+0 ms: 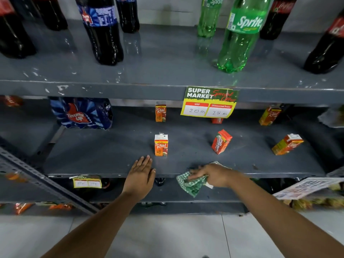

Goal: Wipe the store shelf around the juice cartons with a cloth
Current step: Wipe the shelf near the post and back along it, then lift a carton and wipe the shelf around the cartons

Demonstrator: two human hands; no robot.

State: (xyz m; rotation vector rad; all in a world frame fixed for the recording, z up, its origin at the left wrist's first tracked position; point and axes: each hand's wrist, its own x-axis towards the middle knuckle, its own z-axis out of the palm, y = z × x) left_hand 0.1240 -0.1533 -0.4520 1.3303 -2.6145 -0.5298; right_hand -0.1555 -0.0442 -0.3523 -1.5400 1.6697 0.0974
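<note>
At lower centre, the right hand [214,175] clutches a green checked cloth [192,184] at the grey shelf's [104,155] front edge; the left hand [142,174] rests flat, fingers released. Wiping looks barely begun. Juice cartons [161,145] stand just beyond, mid-frame, so the next sweep likely must curve between them.

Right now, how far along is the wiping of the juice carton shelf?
Nothing shows as finished. The right hand presses the green checked cloth on the shelf front edge; the left hand rests flat by the nearest carton. Around all the cartons looks left, specks included.
</note>
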